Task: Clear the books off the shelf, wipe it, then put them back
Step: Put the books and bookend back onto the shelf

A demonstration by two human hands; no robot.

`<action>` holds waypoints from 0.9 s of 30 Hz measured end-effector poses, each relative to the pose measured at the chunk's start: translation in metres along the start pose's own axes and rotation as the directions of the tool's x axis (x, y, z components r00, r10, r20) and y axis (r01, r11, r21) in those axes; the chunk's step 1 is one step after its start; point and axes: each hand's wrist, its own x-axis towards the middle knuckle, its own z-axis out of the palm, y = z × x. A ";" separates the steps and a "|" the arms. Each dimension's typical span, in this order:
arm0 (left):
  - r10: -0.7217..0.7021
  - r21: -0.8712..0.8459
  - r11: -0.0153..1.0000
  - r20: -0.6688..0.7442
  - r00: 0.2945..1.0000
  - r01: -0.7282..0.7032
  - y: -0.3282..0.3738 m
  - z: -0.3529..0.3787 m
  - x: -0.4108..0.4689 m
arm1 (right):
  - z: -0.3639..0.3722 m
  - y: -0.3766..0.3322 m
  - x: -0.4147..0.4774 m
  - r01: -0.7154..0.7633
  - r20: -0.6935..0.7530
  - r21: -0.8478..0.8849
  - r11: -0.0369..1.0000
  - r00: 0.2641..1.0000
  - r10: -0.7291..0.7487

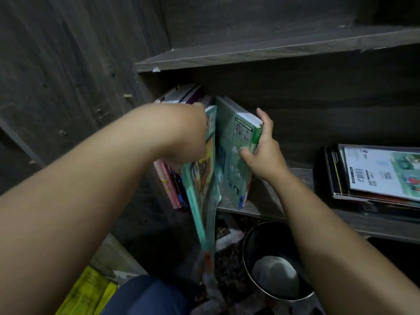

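**Books: take them by the spine, not the cover**

- The shelf [263,198] carries a flat stack of books [375,178] at the right and a standing row [168,185] hard left. The two books in hand are between them.
- The green book [236,151] stands on edge on the shelf board.
  - The right hand [266,153] grasps its upper end, thumb on the cover and fingers wrapped over the far edge.
  - It looks thick and stiff, moderate weight, so one hand should do.
  - The cover is glossy and could slide, so clamp across the spine.
- The teal paperback [202,178] is thin and floppy, and its lower end droops past the shelf's front edge.
  - The left hand [186,137] grasps its upper part, fingers mostly hidden.
  - It's probably light but will buckle, so hold it near the spine or support it underneath.
- A bucket [245,246] sits below.
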 end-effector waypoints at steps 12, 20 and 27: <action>-0.058 -0.155 0.987 -0.622 0.781 -0.050 0.000 0.115 0.023 | 0.025 0.006 0.000 -0.059 0.571 -0.230 0.971 0.800 0.184; 0.038 -0.063 0.995 -0.510 0.859 -0.082 -0.012 0.111 0.060 | 0.057 0.018 -0.014 -0.155 0.573 -0.387 0.909 0.732 0.369; 0.079 0.016 0.996 -0.608 0.790 -0.088 -0.033 0.125 0.071 | 0.096 0.026 -0.031 -0.177 0.314 -0.314 0.933 0.908 0.278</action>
